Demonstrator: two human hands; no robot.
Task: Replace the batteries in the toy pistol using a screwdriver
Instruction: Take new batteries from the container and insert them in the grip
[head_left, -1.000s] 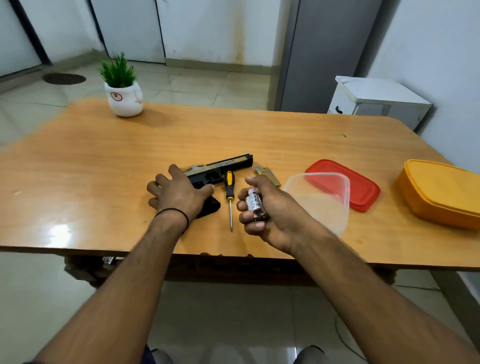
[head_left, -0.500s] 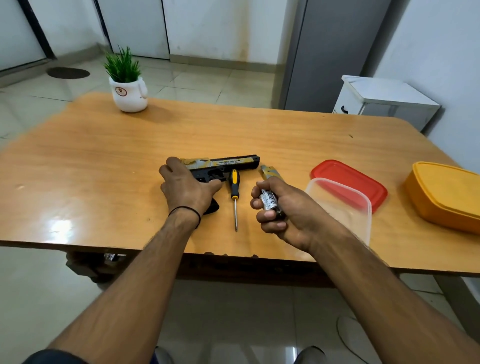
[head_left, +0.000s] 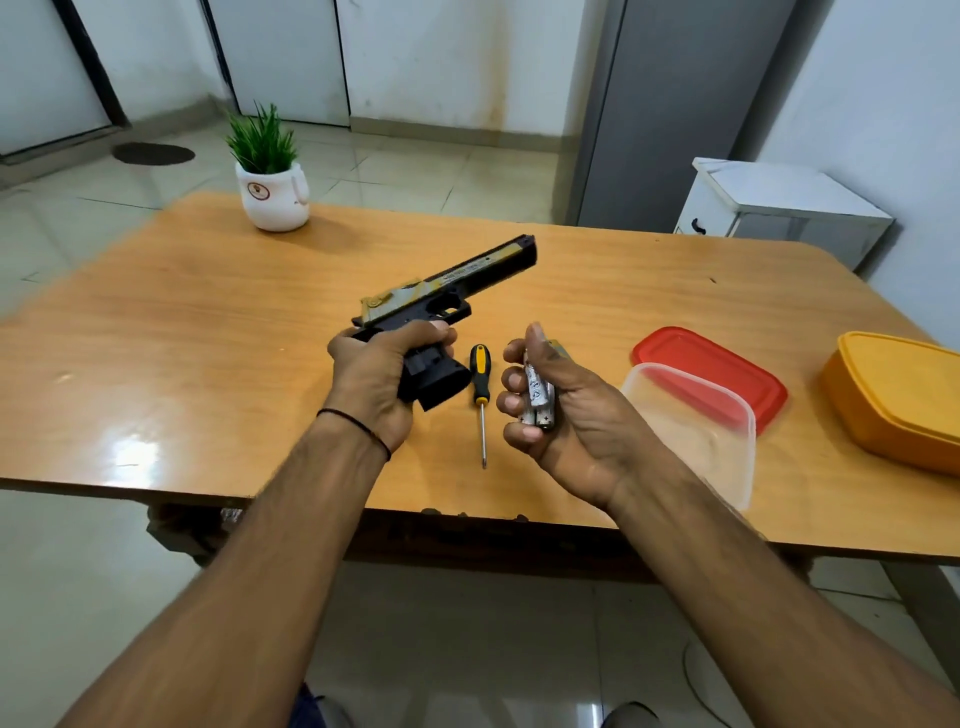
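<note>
while holding the toy pistol (head_left: 447, 291) clear of the table (head_left: 208, 312), just left of the screwdriver (head_left: 480, 374): left hand (head_left: 374, 379) wrapped round the black handle, fingers curled tight, barrel slanting up and away past the screwdriver's far end. just right of the screwdriver, right hand (head_left: 561, 410) palm-up, fingers curled round a bundle of batteries (head_left: 537, 395), thumb laid along them, plus marks on the near ends. flat on the table between the two hands, the screwdriver itself, yellow-and-black handle away, tip toward the near edge, touched by neither hand.

around it: right of the screwdriver handle, behind the right hand, a small gold piece (head_left: 561, 347), mostly hidden by the fingers, hard to say what. further right, a clear tub (head_left: 696, 426), near corner covered by the right wrist. beyond the tub, a red lid (head_left: 711, 364) lying flat, partly seen through the tub wall. far right of the screwdriver, a yellow box (head_left: 898, 395) with its lid on. well beyond and left of the screwdriver, a potted plant (head_left: 272, 197) near the far table edge. off the table, beyond and far right, a white cabinet (head_left: 779, 208).

counted: one pistol, one screwdriver, one tub, one lid, one box, one plant, one cabinet; batteries at least two, exact number unclear inside the fist.
</note>
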